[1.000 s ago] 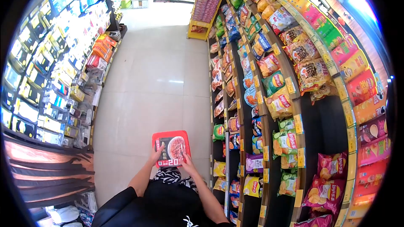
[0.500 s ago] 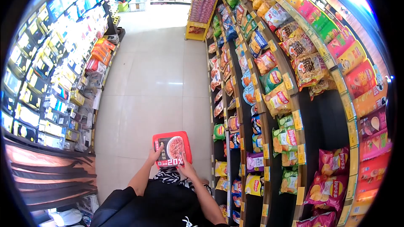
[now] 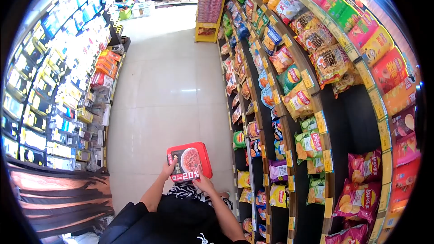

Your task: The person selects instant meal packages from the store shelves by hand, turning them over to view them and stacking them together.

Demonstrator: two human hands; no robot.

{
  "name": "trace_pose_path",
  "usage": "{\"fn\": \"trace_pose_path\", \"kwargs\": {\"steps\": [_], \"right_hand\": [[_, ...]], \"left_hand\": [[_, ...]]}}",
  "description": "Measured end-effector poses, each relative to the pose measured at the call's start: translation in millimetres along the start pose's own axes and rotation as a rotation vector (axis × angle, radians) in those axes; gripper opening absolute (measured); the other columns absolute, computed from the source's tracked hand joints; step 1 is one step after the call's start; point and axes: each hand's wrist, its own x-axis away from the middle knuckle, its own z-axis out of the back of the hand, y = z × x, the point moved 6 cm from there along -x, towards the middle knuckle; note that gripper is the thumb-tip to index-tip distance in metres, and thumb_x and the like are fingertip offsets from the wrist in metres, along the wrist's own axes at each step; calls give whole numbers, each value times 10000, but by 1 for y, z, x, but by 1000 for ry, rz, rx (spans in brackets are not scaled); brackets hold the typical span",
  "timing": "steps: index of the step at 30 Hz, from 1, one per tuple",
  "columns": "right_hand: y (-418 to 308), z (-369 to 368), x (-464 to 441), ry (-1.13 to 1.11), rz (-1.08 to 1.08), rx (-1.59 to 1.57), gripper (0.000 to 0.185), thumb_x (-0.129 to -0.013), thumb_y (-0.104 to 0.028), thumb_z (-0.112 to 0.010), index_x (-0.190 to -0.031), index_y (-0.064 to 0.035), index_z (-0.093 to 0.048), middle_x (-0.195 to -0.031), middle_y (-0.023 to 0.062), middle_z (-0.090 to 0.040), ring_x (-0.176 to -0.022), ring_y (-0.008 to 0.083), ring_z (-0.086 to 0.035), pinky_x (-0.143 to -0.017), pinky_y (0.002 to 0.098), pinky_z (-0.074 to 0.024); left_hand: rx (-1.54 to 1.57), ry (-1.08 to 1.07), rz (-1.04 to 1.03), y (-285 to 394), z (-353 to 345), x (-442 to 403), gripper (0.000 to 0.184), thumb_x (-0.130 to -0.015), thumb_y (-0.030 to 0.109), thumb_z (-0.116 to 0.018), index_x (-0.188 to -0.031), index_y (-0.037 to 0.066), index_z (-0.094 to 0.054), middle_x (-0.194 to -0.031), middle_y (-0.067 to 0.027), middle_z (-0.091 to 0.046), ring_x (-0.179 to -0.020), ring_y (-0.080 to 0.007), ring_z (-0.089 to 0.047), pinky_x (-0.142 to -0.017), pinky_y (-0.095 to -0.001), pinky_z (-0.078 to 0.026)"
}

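Observation:
Held out in front of my body is a red boxed instant meal with a dark sleeve showing a bowl of food and "20%" in large print. My left hand grips its left edge, the thumb lying on the front. At the lower right edge, my right hand holds the box with the thumb on the sleeve. The fingers behind the box are hidden. It is tilted so that its printed face points up toward me.
Snack shelves with chip bags run along the right. On the left stands a rack of hanging packaged goods, with striped cloth below. Tiled floor stretches ahead to a yellow display stand.
The box has shifted slightly right and turned a little, with both hands still on it. The surrounding shelves have moved slightly in view as my head turned.

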Motion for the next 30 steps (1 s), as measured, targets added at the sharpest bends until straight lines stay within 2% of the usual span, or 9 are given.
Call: {"fn": "trace_pose_path", "kwargs": {"steps": [3,10,13,16,19,22,25,27,30], "right_hand": [[2,1,-1,-26,-22,9,883,-795,-326,-623,-1449,-251,-34,-1108,255,-575,-1008,390,-579,-870,416,-453],[-10,12,4,-128,-82,34,896,-793,-344,-632,-1449,-246,-29,-1141,255,-561,-1016,387,-577,-881,403,-448],[3,2,-4,-82,6,-38,901,-792,-354,-640,-1451,-231,-38,-1127,258,-568,-1013,388,-579,-876,401,-448],[9,-2,-7,-53,1,17,879,-800,-337,-643,-1452,-212,-67,-1108,246,-583,-980,328,-607,-854,379,-462],[1,5,2,-127,-55,-168,834,-816,-252,-642,-1452,-170,-107,-1111,209,-591,-955,251,-617,-848,343,-471],[9,9,11,20,-23,-411,755,-837,-156,-618,-1442,-127,-167,-1070,155,-612,-945,193,-610,-829,309,-477],[38,21,32,250,93,-440,593,-850,-107,-601,-1376,-74,-327,-1014,112,-628,-907,193,-610,-791,299,-480],[64,27,55,305,25,-486,429,-855,-119,-604,-1257,-56,-468,-959,86,-638,-859,164,-603,-759,281,-475],[90,41,96,395,-133,-536,236,-857,-139,-613,-1069,-36,-612,-884,51,-644,-793,123,-587,-725,251,-465]], "left_hand": [[36,-51,47,1,-2,1,483,-862,375,-605,-1137,-18,-546,-978,-98,-635,-825,-161,-622,-743,-318,-509],[133,-62,62,2,-5,2,398,-870,309,-613,-1105,-9,-569,-954,-88,-644,-798,-147,-617,-715,-314,-511],[129,-70,48,3,-5,-2,411,-869,310,-615,-1116,-14,-562,-968,-96,-642,-803,-156,-619,-719,-317,-512],[111,-61,50,-6,-3,-7,427,-860,311,-628,-1125,-16,-556,-978,-102,-641,-811,-164,-622,-719,-322,-515],[151,-74,116,-7,-3,-4,433,-850,305,-642,-1129,-14,-552,-976,-105,-641,-817,-170,-625,-712,-329,-520],[243,-94,142,0,-3,4,425,-837,285,-659,-1122,-12,-552,-962,-104,-641,-817,-174,-626,-705,-334,-524],[337,-133,147,-3,-3,-1,415,-820,249,-678,-1114,-13,-548,-943,-102,-641,-805,-176,-627,-698,-334,-526],[308,-135,150,-2,-2,-5,425,-801,224,-694,-1119,-12,-538,-927,-100,-642,-779,-177,-626,-694,-333,-523],[27,-22,11,31,2,7,471,-782,215,-703,-1137,-23,-506,-978,-130,-627,-814,-198,-616,-725,-329,-508]]}}
